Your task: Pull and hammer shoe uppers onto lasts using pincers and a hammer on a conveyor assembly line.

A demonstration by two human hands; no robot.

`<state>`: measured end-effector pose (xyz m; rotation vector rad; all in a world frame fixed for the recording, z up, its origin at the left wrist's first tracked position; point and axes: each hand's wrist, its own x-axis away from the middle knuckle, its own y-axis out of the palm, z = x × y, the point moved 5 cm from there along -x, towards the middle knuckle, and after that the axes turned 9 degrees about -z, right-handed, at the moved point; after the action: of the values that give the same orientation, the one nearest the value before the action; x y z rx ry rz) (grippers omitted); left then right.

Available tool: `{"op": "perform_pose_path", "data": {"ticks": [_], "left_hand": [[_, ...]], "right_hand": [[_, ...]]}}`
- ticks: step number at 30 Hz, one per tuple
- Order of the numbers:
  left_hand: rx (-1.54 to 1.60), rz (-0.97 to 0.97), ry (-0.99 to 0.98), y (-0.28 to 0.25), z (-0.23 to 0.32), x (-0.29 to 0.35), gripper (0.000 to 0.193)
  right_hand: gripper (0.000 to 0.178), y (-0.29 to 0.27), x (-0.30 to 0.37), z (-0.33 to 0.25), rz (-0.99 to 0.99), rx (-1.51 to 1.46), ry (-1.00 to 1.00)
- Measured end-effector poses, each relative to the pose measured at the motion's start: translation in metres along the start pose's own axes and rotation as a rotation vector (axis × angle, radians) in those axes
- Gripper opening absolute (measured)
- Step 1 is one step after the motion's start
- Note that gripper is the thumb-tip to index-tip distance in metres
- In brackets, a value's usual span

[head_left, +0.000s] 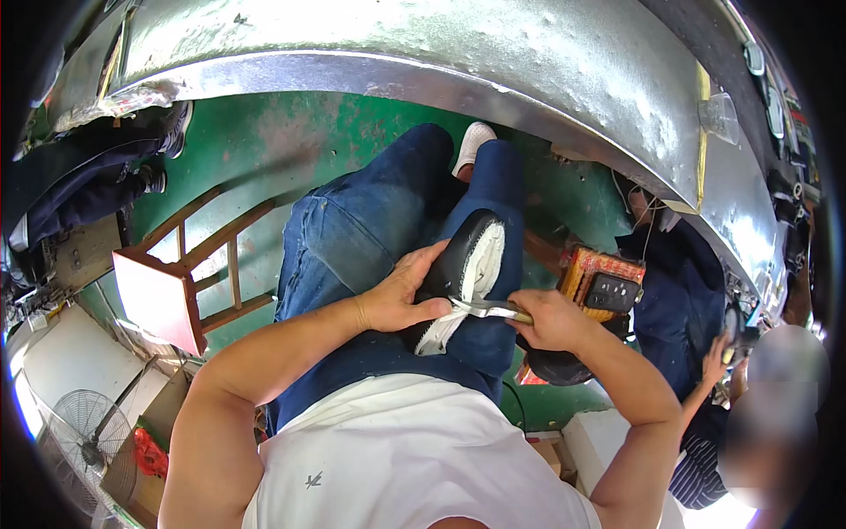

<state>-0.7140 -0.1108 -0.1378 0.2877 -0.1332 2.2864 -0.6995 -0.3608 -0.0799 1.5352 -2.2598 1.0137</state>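
Left hand against a shoe — black upper, uneven white underside.

The wide fisheye head camera looks steeply down from just above the wearer's white T-shirt, facing forward over the blue jeans. The left hand and right hand sit near mid-view, at close range. Beyond the knees, the metal-topped workbench's near edge bows across the top, bending down the right.

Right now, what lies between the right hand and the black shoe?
Head view: a metal tool runs from the right hand to the black shoe.
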Motion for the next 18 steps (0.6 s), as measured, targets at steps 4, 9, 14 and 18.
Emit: {"op": "perform_pose_path", "data": {"ticks": [4,9,14,18], "left_hand": [[-0.019,0.009,-0.051,0.001,0.000,-0.004,0.104],[-0.160,0.030,-0.202,0.000,0.019,-0.013,0.105],[-0.200,0.068,-0.293,0.009,0.036,-0.019,0.102],[-0.287,0.155,-0.312,0.019,0.044,-0.018,0.098]], "right_hand": [[0.029,0.013,-0.001,0.013,0.097,0.007,-0.041],[0.041,0.013,0.021,-0.007,0.169,-0.051,0.096],[0.057,0.040,0.041,-0.012,0.172,-0.249,0.146],[0.057,0.030,0.051,-0.024,0.495,0.230,0.170]]}}
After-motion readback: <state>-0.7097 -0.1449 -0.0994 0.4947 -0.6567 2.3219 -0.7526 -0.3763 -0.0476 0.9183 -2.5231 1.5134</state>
